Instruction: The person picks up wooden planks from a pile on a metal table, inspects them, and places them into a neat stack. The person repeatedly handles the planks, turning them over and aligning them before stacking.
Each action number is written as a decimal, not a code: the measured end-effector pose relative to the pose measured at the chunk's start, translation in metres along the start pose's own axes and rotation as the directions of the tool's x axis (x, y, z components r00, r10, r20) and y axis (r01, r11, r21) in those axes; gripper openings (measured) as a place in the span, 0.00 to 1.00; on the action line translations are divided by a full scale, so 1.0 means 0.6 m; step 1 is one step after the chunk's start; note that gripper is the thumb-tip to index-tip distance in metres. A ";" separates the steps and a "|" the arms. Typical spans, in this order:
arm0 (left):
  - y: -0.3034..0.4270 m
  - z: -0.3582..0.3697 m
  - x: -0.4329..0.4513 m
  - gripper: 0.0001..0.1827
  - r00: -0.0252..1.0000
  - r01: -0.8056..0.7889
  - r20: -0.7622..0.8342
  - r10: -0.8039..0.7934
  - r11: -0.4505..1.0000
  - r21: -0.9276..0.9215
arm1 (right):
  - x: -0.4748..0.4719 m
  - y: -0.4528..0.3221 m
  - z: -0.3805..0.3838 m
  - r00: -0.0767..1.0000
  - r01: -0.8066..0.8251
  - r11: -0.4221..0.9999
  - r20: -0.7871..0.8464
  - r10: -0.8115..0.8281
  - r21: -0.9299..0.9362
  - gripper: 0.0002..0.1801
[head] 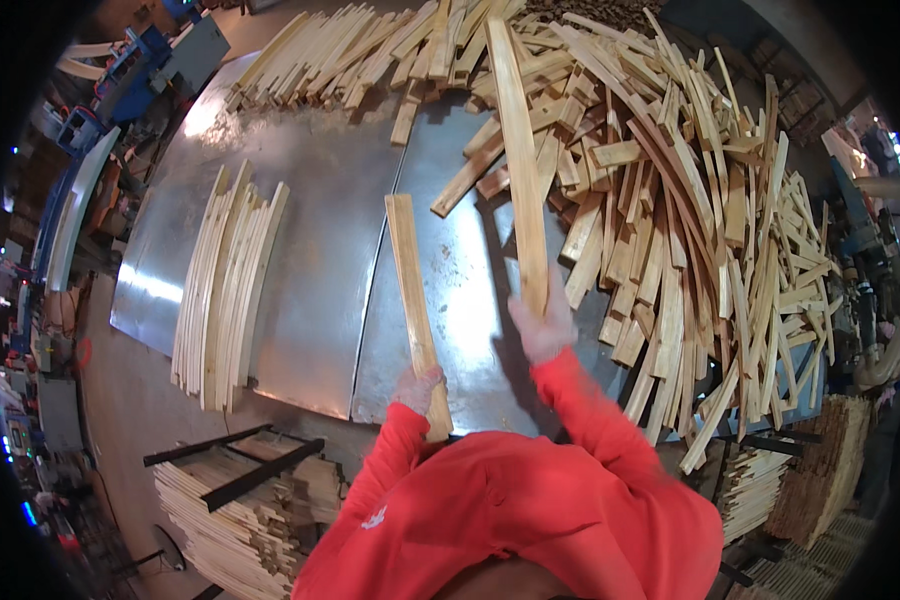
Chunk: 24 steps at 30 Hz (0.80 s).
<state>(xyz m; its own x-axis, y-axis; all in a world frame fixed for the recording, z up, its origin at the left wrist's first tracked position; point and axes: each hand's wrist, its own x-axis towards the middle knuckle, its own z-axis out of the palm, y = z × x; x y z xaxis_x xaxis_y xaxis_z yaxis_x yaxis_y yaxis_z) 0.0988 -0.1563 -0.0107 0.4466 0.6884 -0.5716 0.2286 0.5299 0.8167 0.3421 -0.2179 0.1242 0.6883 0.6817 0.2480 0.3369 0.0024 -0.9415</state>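
Note:
My left hand (pixel 418 390), in a pale glove, grips a wooden slat (pixel 411 289) near its lower end, close to the table's front edge. The slat points away from me over the metal tabletop (pixel 322 247). In my right hand (pixel 544 326), also gloved, is a longer wooden board (pixel 521 157), held by its near end. This board slants up and away, and its far end overlaps the loose wood pile in the view. To the right of that hand lies a large jumbled heap of wooden strips (pixel 645 225).
A neat bundle of slats (pixel 229 292) lies on the table's left part. More strips (pixel 322 56) line the far edge. Stacked wood (pixel 225 525) stands below left by dark metal bars (pixel 262 474), with another stack (pixel 754 487) below right. Blue machinery (pixel 131 75) stands at far left.

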 end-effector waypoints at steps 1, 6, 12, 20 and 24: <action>0.022 0.000 -0.008 0.17 1.000 0.012 0.002 -0.012 1.000 0.027 | 0.088 -0.017 0.018 0.984 0.177 0.978 0.009 -0.179 0.112 0.42; 0.087 0.044 -0.041 0.18 1.000 -0.004 -0.028 0.010 0.974 0.227 | 0.455 -0.038 0.011 0.887 -0.264 0.820 -0.461 0.000 -0.508 0.47; 0.020 0.012 -0.004 0.19 0.998 0.065 -0.007 -0.066 0.994 -0.084 | 0.381 0.112 0.060 0.874 -0.485 0.517 -0.411 0.259 -0.706 0.44; 0.089 0.018 -0.017 0.17 0.992 0.123 -0.015 -0.123 0.954 0.272 | 0.118 0.084 0.003 0.816 -0.523 0.324 0.354 0.456 0.788 0.36; 0.090 0.036 -0.004 0.28 0.998 0.046 0.037 -0.056 0.971 0.235 | -0.085 0.068 -0.077 0.696 -0.669 0.009 0.622 0.358 0.743 0.42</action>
<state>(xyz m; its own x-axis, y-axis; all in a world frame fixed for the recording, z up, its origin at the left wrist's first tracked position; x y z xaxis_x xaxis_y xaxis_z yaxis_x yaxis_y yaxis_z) 0.1287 -0.1399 0.0360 0.4645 0.6389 -0.6132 0.4457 0.4297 0.7853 0.3503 -0.2863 0.0837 0.1997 0.9307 -0.3066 -0.9349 0.0873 -0.3439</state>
